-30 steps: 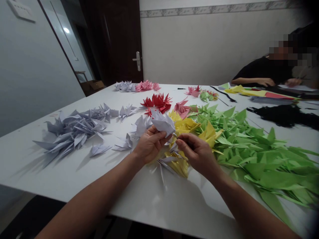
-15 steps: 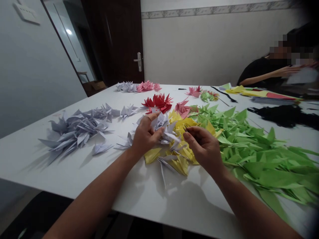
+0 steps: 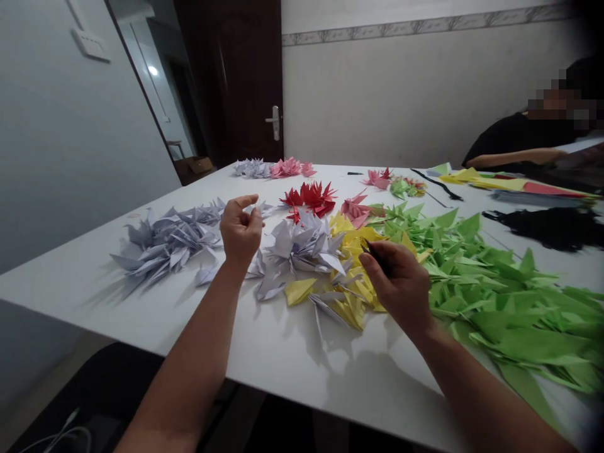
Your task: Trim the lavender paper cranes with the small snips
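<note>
My left hand is raised over the table between two groups of pale lilac folded paper cranes. Its fingers are curled, with thumb and forefinger apart and nothing visible between them. The larger pale group spreads to its left, and another pale cluster lies to its right. My right hand grips a small dark tool with a pointed tip; the fingers hide the rest. Just beyond and left of that hand lie yellow folded papers, and a large heap of green ones stretches to its right.
Red folded papers and pink ones lie farther back on the white table. A black tangled bundle and stacked coloured sheets are at the right. Another person in black sits beyond them.
My left hand has drawn away leftward from the pale cluster and lifted, its fingers loosened. My right hand still holds the dark tool. The whole view has shifted slightly.
</note>
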